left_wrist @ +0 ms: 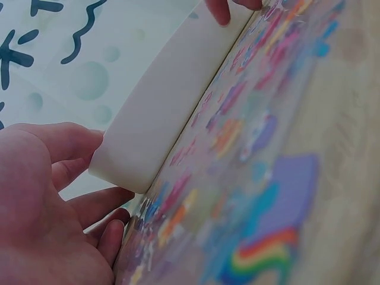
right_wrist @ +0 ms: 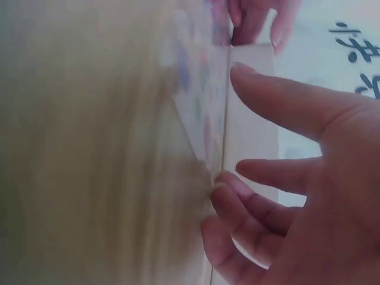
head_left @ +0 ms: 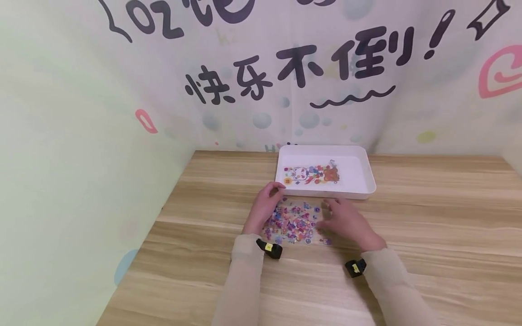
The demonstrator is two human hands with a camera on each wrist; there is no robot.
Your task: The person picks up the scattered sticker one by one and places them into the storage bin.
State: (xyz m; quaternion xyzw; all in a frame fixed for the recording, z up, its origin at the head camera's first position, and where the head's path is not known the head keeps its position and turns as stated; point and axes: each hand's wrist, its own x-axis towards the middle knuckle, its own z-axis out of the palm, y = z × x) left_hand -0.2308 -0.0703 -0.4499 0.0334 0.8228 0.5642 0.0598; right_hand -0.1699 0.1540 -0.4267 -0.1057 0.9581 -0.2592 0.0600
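A white tray [head_left: 350, 196] stands at the back of the table; inside it lies a clear sticker sheet [head_left: 331, 174] with a bear and other small pictures. My left hand [head_left: 264, 206] grips the tray's front left corner, fingertips at the rim and low on the wall in the left wrist view. In front of the tray, flat on the table, is a spread of colourful clear stickers [head_left: 295, 224]. Beside its right edge my right hand [head_left: 346, 222] hovers with loosely bent fingers, close to the tray's front wall; nothing shows between them in the right wrist view.
The wood-grain table [head_left: 195, 262] meets a printed cloth backdrop [head_left: 244, 122] behind the tray. A pale wall cloth [head_left: 81, 158] borders the left side. Black wrist cameras [head_left: 271, 249] sit on both sleeves.
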